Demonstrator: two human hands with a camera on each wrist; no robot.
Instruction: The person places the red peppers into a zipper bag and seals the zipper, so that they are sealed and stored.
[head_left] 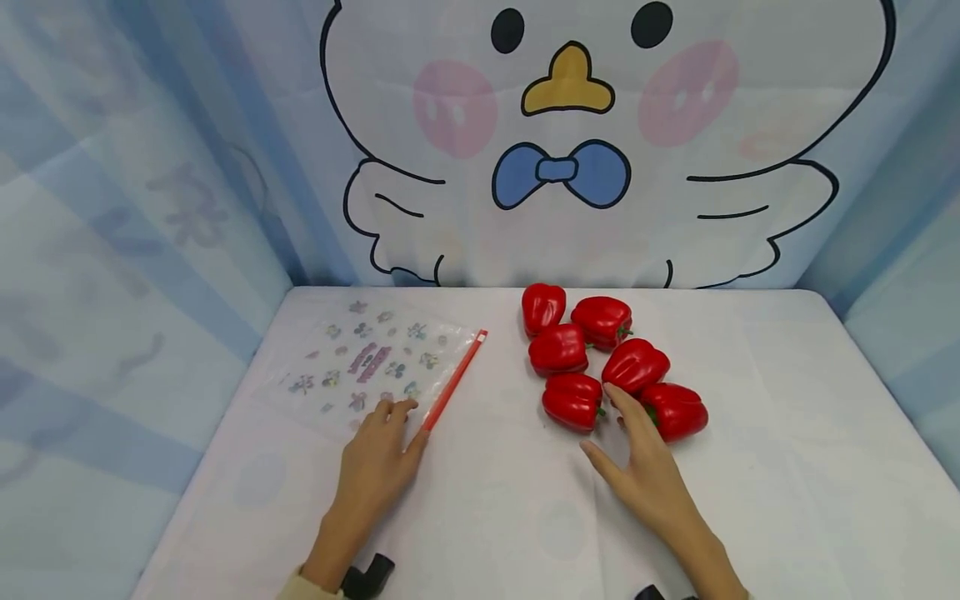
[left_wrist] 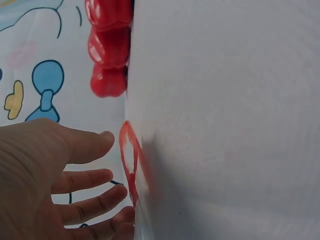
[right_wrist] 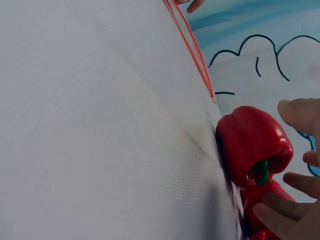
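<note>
Six red bell peppers (head_left: 636,365) lie clustered on the worktop (head_left: 495,517). At the near ones, the right hand (head_left: 648,479) has its fingers (right_wrist: 277,221) spread apart; whether it touches one is unclear. Left of them lies a printed clear zip bag (head_left: 375,358), the left hand (head_left: 381,454) slanting in at its red zip strip (head_left: 453,382), fingers loosely open.

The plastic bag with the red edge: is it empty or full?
Empty: the plastic bag lies nearly flat on the table with no bulge, and six red peppers sit outside it.
</note>
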